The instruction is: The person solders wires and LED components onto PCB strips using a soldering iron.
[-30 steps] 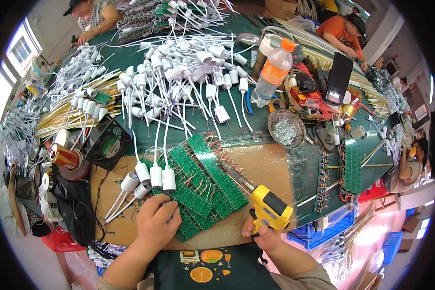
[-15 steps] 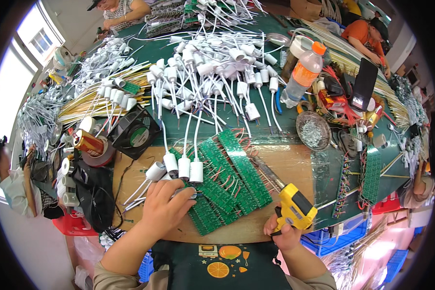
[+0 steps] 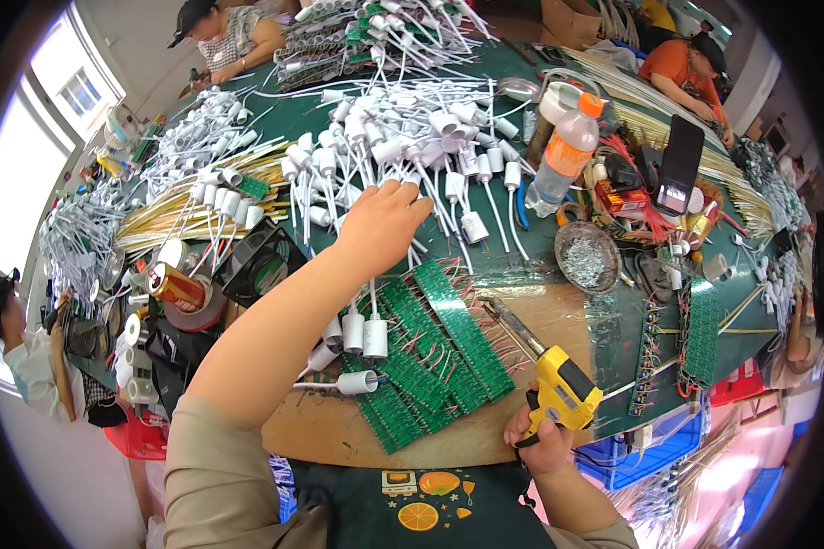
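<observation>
My left hand (image 3: 384, 227) reaches over the near edge of a heap of white lamp sockets with wire leads (image 3: 357, 137). Its fingers bend down among them, tips hidden, so what they hold cannot be made out. In my right hand (image 3: 537, 439) is a yellow soldering gun (image 3: 565, 389), its metal tip angled up and left beside the boards. Green circuit board panels (image 3: 462, 325) with short reddish wires overlap at the middle of the work board. Several sockets stand at their left edge; one socket (image 3: 357, 382) lies sideways over the panels' left corner.
A brown work board (image 3: 558, 320) lies on the green table. Rightward are a dish of small metallic bits (image 3: 588, 254), an orange-capped bottle (image 3: 568, 151) and a phone (image 3: 681, 165). Leftward are a black fan (image 3: 264, 261) and a can (image 3: 176, 286). Other people sit around the table.
My left hand has moved away from the sockets beside the boards, forward to the heap. A socket that it covered now shows lying on its side. The soldering gun stays nearly in place.
</observation>
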The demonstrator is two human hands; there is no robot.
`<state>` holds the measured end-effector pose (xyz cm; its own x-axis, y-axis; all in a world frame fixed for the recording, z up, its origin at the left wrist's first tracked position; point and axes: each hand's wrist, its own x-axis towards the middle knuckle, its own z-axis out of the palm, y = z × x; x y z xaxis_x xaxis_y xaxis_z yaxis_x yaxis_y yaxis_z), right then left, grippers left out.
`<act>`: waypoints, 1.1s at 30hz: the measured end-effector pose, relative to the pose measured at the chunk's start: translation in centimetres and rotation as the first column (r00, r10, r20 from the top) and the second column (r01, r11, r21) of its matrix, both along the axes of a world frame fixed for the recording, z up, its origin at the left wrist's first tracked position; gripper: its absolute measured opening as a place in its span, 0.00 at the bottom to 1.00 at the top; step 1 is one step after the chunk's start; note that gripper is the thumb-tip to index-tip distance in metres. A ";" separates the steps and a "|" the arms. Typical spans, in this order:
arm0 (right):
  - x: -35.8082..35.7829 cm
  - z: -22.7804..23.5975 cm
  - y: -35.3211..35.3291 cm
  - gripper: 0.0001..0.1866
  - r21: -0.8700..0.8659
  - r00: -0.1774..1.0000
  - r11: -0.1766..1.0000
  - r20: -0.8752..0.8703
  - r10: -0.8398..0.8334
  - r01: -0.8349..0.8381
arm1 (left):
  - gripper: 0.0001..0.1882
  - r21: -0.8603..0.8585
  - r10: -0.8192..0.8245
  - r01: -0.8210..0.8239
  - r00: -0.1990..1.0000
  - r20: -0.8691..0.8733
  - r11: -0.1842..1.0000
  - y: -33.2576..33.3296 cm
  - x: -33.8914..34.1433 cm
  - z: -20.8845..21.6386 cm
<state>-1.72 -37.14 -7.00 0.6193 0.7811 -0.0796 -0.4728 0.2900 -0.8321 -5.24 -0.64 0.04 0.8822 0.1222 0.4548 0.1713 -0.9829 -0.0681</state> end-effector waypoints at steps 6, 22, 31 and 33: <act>-0.1 0.3 0.5 0.39 0.019 0.999 1.000 -0.034 -0.019 0.020 | 0.05 0.132 0.072 -0.052 0.986 -0.154 0.990 3.5 3.4 -1.4; 0.0 0.2 0.6 0.40 0.029 0.998 0.998 0.005 -0.061 0.060 | 0.09 -0.885 0.454 0.357 0.762 0.461 0.299 -10.6 -20.6 4.6; 0.2 0.3 0.0 0.42 0.021 0.998 1.000 -0.050 0.025 -0.023 | 0.11 -0.700 0.260 -0.423 0.906 -0.334 0.576 -11.7 -28.9 0.9; 0.1 0.1 0.4 0.41 0.009 1.000 1.000 0.007 0.018 -0.018 | 0.13 -0.674 0.318 -0.362 0.928 -0.195 0.644 -12.5 -27.0 0.8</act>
<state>-1.67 -36.77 -6.91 0.6055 0.7929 -0.0677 -0.4720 0.2894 -0.8327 -32.25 -13.17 0.87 0.7340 0.6757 0.0693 0.5210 -0.6255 0.5808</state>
